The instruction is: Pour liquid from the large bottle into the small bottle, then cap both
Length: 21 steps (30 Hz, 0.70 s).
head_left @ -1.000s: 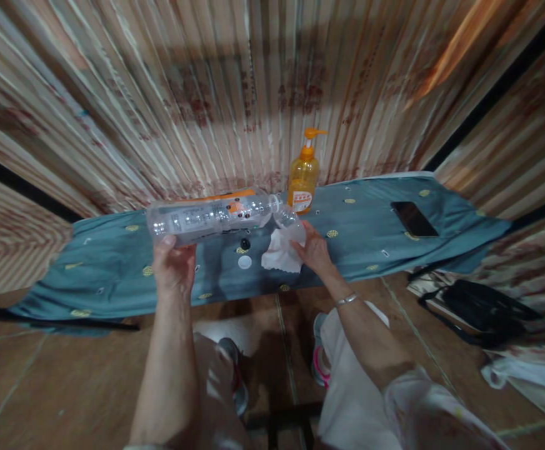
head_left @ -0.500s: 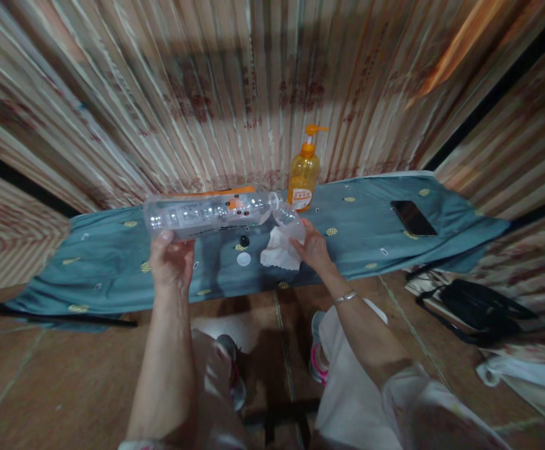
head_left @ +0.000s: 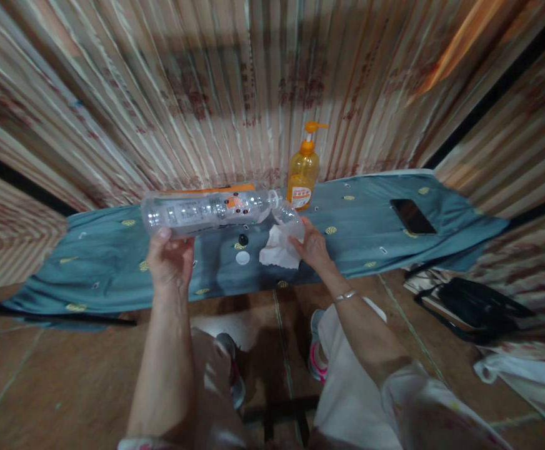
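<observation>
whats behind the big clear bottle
Only an orange strip shows above the big clear bottle in the left hand; the bottle covers the rest of it.

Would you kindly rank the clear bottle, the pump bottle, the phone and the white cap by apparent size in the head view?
1. clear bottle, though it is held nearer the camera
2. pump bottle
3. phone, close to the pump bottle
4. white cap

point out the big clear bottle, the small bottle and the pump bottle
big clear bottle (head_left: 207, 212), head view, middle of its label
small bottle (head_left: 287, 215), head view, its clear shoulder
pump bottle (head_left: 303, 178), head view, its amber body
</observation>
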Motion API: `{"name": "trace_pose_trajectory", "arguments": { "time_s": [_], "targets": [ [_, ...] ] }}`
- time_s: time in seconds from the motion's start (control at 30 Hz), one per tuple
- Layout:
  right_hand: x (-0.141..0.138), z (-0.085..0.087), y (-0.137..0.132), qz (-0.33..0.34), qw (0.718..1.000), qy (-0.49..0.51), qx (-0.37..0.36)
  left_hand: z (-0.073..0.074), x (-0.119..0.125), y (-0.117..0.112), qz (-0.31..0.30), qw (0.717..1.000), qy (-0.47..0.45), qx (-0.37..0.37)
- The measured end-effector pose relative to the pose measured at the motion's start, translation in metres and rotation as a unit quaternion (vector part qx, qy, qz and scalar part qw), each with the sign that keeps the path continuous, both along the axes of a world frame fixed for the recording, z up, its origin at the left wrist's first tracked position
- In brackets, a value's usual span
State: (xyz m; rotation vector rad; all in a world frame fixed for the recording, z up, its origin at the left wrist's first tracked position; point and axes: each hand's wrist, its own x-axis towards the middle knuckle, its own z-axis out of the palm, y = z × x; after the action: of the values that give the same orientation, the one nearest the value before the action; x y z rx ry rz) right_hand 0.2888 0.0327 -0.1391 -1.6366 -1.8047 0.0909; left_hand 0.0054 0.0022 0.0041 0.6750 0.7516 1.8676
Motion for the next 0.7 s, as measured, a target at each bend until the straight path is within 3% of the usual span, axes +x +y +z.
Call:
{"name": "trace_pose_trajectory", "arguments": {
  "time_s": [0.27,0.7],
  "targets": [
    [-0.0001,-0.0004,0.0001,0.003,1.000,0.016,0.006,-0.0004,-0.0017,0.0004,-0.005,0.999,0.021,0.024],
    [0.0000,-0.0002,-0.0003,-0.002,1.000,-0.002,0.000,0.0017,-0.0006,-0.0025,0.008,1.000,0.019,0.001]
  ]
}}
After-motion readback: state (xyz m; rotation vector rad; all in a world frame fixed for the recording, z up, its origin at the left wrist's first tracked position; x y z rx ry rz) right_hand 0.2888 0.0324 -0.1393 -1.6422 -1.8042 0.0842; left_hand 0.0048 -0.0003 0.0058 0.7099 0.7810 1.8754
